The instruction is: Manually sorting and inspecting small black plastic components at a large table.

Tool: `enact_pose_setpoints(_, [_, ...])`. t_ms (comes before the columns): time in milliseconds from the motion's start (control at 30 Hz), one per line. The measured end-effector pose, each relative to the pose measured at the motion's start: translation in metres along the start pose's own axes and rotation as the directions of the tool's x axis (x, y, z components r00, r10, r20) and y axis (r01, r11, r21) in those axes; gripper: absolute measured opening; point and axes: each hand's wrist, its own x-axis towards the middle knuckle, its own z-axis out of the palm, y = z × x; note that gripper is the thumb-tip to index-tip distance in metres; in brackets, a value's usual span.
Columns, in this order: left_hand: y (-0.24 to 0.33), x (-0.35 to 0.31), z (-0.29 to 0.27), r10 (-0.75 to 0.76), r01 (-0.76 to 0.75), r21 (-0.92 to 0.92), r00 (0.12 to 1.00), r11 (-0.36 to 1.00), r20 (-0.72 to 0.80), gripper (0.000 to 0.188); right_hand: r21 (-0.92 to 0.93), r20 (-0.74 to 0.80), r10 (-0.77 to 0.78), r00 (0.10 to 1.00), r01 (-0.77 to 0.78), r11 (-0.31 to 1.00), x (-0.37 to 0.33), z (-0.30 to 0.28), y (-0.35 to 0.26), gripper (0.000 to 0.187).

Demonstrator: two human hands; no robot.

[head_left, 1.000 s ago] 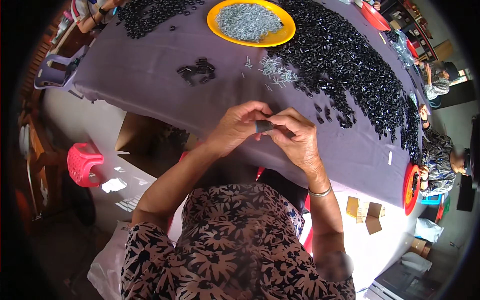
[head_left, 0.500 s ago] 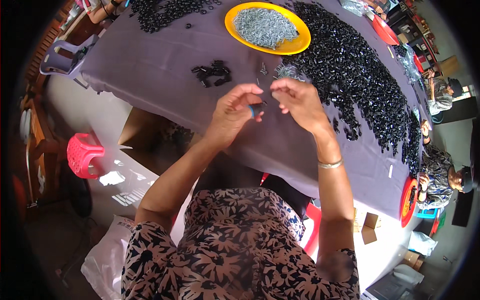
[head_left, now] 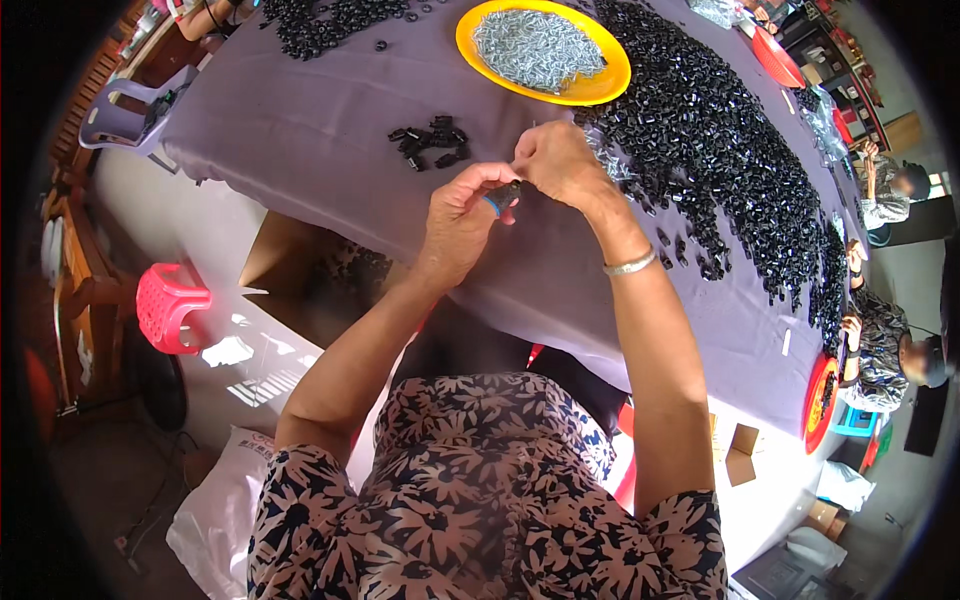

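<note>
this side of the yellow plate, left hand and right hand meet, curled; what they grasp i cannot tell.

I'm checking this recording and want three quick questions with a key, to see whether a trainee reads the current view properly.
1. Open question: what lies heaped in the yellow plate?
2. True or false: the person wears the bracelet at the left wrist.
3. Fill in the blank: on the left hand is a dark finger cover with a ___ band at its edge.

Key:
1. Thin silvery metal pins.
2. False; the silvery bracelet is at the right wrist.
3. Blue.
</note>
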Motion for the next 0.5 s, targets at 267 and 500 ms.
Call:
enact_pose_setpoints(267, [0.009,-0.009,0.012,-0.064,0.063,0.028,0.998,0.998,0.03,0.018,0.871,-0.127,0.175,0.976,0.025,0.491,-0.07,0.002,0.004,0.006])
enact_pose_setpoints(500, [0.009,-0.015,0.018,-0.11,0.107,0.065,0.993,0.992,0.045,0.024,0.864,-0.294,0.164,0.941,0.189,0.466,-0.086,0.023,0.004,0.005])
